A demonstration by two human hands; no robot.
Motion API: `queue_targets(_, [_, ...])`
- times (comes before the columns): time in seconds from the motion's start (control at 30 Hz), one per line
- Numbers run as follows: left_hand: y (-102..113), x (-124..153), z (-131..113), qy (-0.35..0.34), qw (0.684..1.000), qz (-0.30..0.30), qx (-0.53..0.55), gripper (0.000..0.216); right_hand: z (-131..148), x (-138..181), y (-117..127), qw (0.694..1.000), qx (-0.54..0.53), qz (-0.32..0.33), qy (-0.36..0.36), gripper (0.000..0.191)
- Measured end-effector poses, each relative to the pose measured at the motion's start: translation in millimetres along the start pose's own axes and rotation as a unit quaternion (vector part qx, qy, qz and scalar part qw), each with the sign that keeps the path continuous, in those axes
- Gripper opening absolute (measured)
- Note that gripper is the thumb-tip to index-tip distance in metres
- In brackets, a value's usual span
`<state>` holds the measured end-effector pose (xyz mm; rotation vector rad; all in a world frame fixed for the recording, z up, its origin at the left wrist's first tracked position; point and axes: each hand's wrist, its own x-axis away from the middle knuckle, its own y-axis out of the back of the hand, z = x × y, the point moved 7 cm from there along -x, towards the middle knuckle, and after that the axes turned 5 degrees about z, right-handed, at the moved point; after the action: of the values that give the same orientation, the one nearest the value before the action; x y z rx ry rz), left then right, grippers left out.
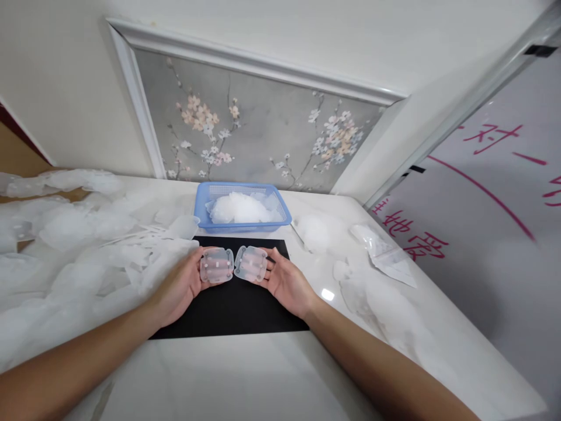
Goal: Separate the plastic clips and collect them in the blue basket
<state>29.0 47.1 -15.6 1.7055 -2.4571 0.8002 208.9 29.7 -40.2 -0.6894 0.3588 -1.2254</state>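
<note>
Over a black mat (236, 318), my left hand (186, 280) holds a translucent, rounded-square plastic piece (217, 265) with small bumps on it. A similar clear plastic piece (250, 263) rests in my right hand (284, 280), with the fingers behind it. The two pieces stand side by side, their inner edges nearly meeting; I cannot tell whether they touch. Both pieces face up toward me, and the fingers show faintly through them.
A blue basket (199, 204) with white translucent items stands behind the mat. Piles of translucent plastic pieces (74, 234) cover the table's left side. On the right lie more white pieces (315, 231) and a clear bag (385, 254). A whiteboard (495, 234) borders the right.
</note>
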Motion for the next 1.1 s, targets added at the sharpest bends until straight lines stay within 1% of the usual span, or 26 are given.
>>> queue_targets(0.07, [0.6,0.8,-0.2,-0.001,1.0,-0.003,-0.008,0.032,1.6,1.5,-1.4,1.0,0.02,0.007,0.011,0.036])
queue_targets(0.13, [0.3,1.9,-0.5,-0.005,1.0,0.001,-0.017,0.029,1.8,2.7,-2.3,0.999,0.043,0.011,0.014,0.048])
queue_targets(0.2, [0.0,2.8,-0.8,-0.008,1.0,0.002,-0.023,0.027,0.9,3.2,-2.4,0.998,0.058,0.011,0.012,0.054])
queue_targets(0.43, [0.5,2.9,-0.9,-0.009,1.0,0.0,-0.019,0.027,0.7,2.3,-5.2,0.998,0.049,0.019,0.022,0.057])
queue_targets(0.57, [1.8,3.5,-1.4,-0.01,1.0,-0.008,-0.019,0.025,-1.2,2.2,-5.0,0.999,0.044,0.022,0.014,0.062])
queue_targets(0.83, [-0.6,4.9,-2.6,-0.006,1.0,0.004,-0.022,0.026,-3.8,0.4,-4.2,0.999,0.032,0.026,0.002,0.067])
queue_targets(1.1, [0.5,3.1,-1.0,-0.008,1.0,0.016,-0.017,0.027,-2.4,0.6,-3.7,0.999,0.023,0.037,0.006,0.065])
